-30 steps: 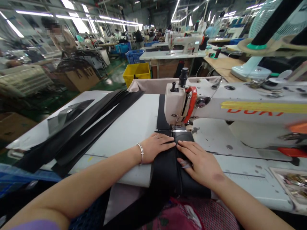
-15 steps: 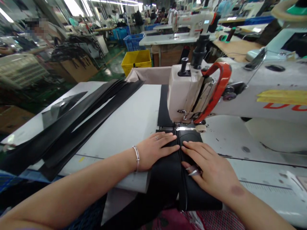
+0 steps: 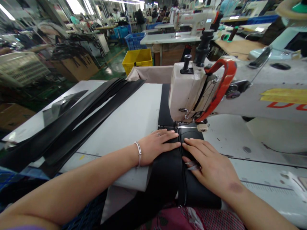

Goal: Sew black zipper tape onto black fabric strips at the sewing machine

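Note:
A black strip of material [image 3: 169, 166] runs from my lap up under the head of a white sewing machine [image 3: 189, 92] and out behind it. My left hand [image 3: 155, 145] lies flat on the strip's left half, fingers stretched out and together, a ring on one finger and a bracelet on the wrist. My right hand [image 3: 211, 166] lies flat on the right half, fingers pointing at the presser foot [image 3: 183, 125]; a small shiny object shows under its thumb, too small to name. The fingertips of both hands nearly meet along a seam down the middle.
A pile of long black strips [image 3: 79, 118] lies across the left of the white table [image 3: 129, 121]. The machine's arm [image 3: 263, 95] spans the right side. Beyond stand a yellow bin [image 3: 137, 60], blue crates, cardboard boxes and other sewing stations with people.
The view has dropped and moved closer to the machine head. Both hands have stayed flat on the black strip, sliding slightly toward the presser foot.

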`<state>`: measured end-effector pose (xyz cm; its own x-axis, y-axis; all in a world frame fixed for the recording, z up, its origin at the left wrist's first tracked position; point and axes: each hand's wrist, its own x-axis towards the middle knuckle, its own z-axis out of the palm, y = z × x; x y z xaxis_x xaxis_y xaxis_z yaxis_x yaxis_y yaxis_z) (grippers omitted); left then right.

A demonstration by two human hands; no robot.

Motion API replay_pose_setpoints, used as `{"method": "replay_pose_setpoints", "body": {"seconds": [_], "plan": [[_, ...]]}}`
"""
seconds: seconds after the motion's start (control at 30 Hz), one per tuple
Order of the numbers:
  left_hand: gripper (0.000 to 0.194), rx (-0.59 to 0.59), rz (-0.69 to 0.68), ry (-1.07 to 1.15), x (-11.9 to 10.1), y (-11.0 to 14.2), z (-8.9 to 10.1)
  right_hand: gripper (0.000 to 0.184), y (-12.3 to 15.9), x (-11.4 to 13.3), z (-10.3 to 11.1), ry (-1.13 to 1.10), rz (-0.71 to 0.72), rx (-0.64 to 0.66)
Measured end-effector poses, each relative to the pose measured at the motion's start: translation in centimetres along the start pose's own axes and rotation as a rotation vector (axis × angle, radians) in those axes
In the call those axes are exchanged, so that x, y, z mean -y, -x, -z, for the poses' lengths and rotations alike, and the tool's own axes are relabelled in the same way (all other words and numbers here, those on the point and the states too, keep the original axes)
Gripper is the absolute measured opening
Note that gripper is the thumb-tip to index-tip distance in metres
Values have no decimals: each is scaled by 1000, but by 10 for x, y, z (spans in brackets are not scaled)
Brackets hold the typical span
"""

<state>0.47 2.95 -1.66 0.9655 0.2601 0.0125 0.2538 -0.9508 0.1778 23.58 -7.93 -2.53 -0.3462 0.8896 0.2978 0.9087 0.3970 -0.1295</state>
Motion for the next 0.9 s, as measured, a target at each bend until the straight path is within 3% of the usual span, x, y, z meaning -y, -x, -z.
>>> {"method": "replay_pose_setpoints", "body": {"seconds": [0.5, 0.73, 0.9], "plan": [[73, 1, -24, -13, 7, -4, -2, 38, -3, -3, 1, 11, -1, 35], [64, -42, -18, 32, 9, -7, 0, 40, -6, -9, 4, 14, 13, 106], [69, -74, -4, 86, 13, -8, -3, 43, -13, -18, 4, -21, 29, 110]]}}
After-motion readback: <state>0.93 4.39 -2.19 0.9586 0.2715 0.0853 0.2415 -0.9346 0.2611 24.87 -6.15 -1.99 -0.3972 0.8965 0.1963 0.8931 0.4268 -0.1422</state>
